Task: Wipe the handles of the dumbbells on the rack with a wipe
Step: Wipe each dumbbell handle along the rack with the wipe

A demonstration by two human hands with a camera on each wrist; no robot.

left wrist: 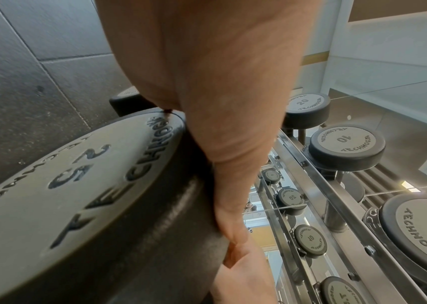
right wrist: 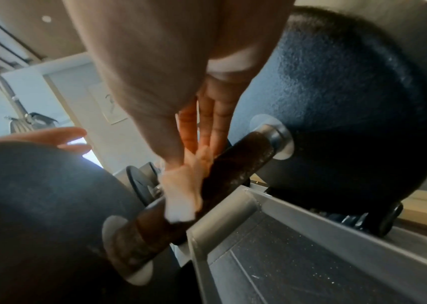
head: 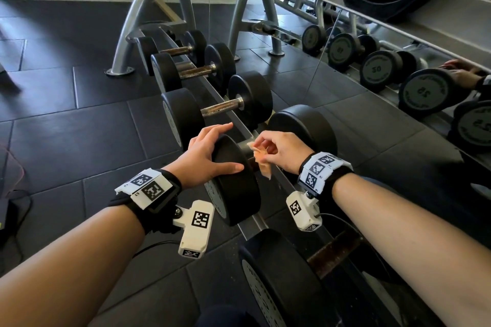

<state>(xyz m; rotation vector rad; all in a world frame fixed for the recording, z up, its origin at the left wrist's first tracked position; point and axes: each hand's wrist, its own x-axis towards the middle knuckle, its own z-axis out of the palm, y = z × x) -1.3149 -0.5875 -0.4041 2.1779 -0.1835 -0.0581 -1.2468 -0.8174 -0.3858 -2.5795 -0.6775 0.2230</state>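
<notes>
Rusty handle of the 25 dumbbell on the rack, low centre. Wipe pinched in curled fingertips of right hand, draped on the bar. Better wrapped fully around, then slid collar to collar. At 9 o'clock, left hand, fingers straight and spread, steadying the near weight head; worth pressing firmly against rolling.

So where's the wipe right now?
In the head view the wipe sits centre frame, pinched in the right hand against the handle of the dumbbell whose near head the left hand steadies.
</notes>
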